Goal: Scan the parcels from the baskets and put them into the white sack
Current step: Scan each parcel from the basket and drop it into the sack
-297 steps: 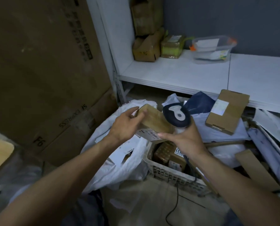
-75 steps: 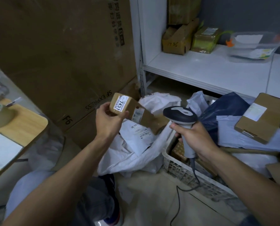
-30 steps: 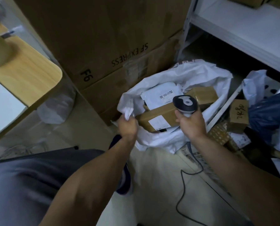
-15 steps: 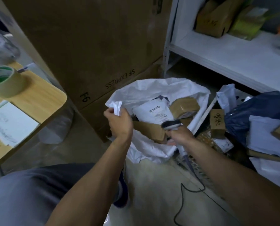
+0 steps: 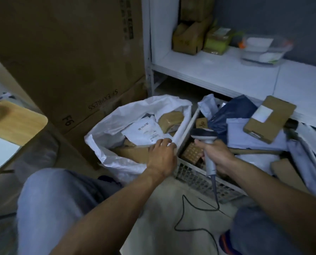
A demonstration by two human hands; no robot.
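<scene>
— Where are the parcels?
— Several lie in the white sack [image 5: 116, 162], which stands open on the floor against the big carton [image 5: 70, 61]. There's a brown box [image 5: 171, 119] at its far side, a white mailer [image 5: 144, 130] in the middle and a cardboard box [image 5: 133, 153] along the near rim.
— And the hands?
— The left hand [image 5: 161, 156] lies on the sack's right rim, just beside the basket [image 5: 199, 178], with its fingers bent over the white edge. Whether they pinch it, I cannot tell from here. The right hand [image 5: 216, 155] is wrapped round the handle of the scanner [image 5: 204, 134], head up, over the basket's near left corner. Its cable [image 5: 195, 218] trails down to the floor.
— Anything in the basket?
— A dark blue bag [image 5: 232, 112], and a small box [image 5: 201, 123] with a number penned on it by the left wall. A flat cardboard parcel [image 5: 269, 118] with a white label lies on top of pale mailers [image 5: 245, 133] toward the right.
</scene>
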